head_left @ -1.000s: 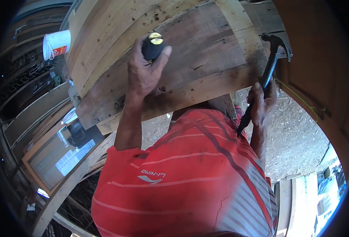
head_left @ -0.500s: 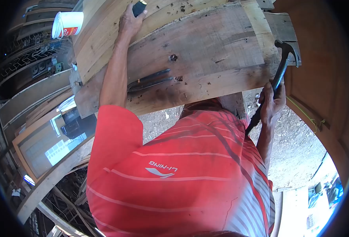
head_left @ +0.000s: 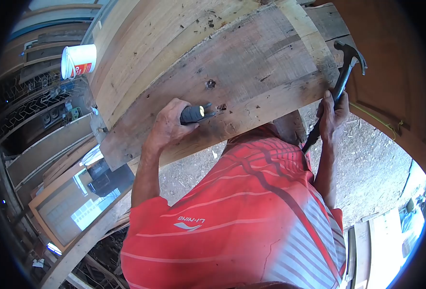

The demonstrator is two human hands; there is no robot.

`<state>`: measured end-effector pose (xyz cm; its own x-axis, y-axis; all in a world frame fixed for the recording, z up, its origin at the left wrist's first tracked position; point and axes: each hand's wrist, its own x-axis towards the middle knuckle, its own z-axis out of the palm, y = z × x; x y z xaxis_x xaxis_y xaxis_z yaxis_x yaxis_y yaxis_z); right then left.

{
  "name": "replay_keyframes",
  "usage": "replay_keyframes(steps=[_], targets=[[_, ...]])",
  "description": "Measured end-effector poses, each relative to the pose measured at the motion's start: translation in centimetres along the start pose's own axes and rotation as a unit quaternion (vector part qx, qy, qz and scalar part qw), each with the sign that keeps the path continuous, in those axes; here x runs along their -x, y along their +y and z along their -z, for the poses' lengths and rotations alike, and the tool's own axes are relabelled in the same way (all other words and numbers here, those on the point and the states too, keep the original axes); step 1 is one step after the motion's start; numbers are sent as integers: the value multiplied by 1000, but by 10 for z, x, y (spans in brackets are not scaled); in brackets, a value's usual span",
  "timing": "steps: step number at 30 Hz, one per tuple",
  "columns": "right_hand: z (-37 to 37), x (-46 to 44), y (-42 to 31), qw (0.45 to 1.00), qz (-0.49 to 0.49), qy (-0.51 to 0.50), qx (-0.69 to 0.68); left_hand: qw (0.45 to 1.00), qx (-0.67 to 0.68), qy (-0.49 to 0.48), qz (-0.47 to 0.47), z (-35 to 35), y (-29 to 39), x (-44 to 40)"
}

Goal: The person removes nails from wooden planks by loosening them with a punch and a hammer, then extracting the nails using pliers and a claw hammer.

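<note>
My left hand (head_left: pixel 170 124) is wrapped round a short black cylinder (head_left: pixel 191 114) with a yellowish end, low over the wooden bench top (head_left: pixel 242 62). Dark tips of a tool (head_left: pixel 209 111) show just beyond the cylinder; the rest of that tool is hidden by the hand. On the right, my right hand (head_left: pixel 333 114) grips a claw hammer (head_left: pixel 344 79) by its dark handle, head up, beside the bench's right end. Dark holes (head_left: pixel 210 84) and small debris mark the wood.
A white bucket (head_left: pixel 79 61) stands past the bench's left edge. A framed glass panel (head_left: pixel 80 202) lies at lower left. Along the right rises a brown wooden panel (head_left: pixel 391 72) with a yellow-green cord (head_left: pixel 374 115).
The left hand, holding the black cylinder, has come back from the far part of the bench toward its near edge, over the dark tool. The right hand still holds the hammer.
</note>
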<state>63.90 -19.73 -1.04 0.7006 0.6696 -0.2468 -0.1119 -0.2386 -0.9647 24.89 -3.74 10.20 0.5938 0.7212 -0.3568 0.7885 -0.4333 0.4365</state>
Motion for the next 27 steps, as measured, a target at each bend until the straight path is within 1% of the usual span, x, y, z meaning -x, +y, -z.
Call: replay_keyframes(steps=[3, 7, 8, 10, 11, 14, 15, 18, 19, 22, 23, 26, 27], targets=[[2, -1, 0, 1000, -4, -3, 20, 998, -15, -56, -38, 11, -3, -10], [0, -1, -5, 1000, -4, -1, 18, 998, -12, -11, -61, 42, -9, -49], [1, -1, -4, 1000, -2, -3, 10, 998, -29, 8, -59, 50, -8, -64], [0, 0, -6, 999, -12, 11, 42, 994, -82, 40, -68, 63, -14, -101], [4, -2, 1, 998, -4, -8, 60, 988, -120, 55, -79, 68, -18, -122], [0, -1, -18, 999, -36, -6, 21, 978, -138, 123, -99, 77, -6, -158], [3, -3, -16, 999, -34, -21, 34, 971, -153, 154, -101, 75, 1, -158], [-6, -5, -26, 1000, -21, -21, 3, 962, -128, 191, -148, 48, 38, -135], [-4, -9, -28, 998, -26, -49, 41, 971, -112, 166, -132, 37, 50, -124], [-20, -15, -41, 999, -26, -22, -8, 985, -81, 111, -105, 6, 68, -93], [-22, -19, -41, 999, -25, -33, -6, 988, -71, 99, -99, -3, 72, -85], [-28, -23, -35, 995, -26, -32, -87, 992, -63, 88, -72, -22, 82, -66], [-31, -20, -38, 989, -38, -23, -144, 991, -78, 80, -68, -26, 83, -61]])
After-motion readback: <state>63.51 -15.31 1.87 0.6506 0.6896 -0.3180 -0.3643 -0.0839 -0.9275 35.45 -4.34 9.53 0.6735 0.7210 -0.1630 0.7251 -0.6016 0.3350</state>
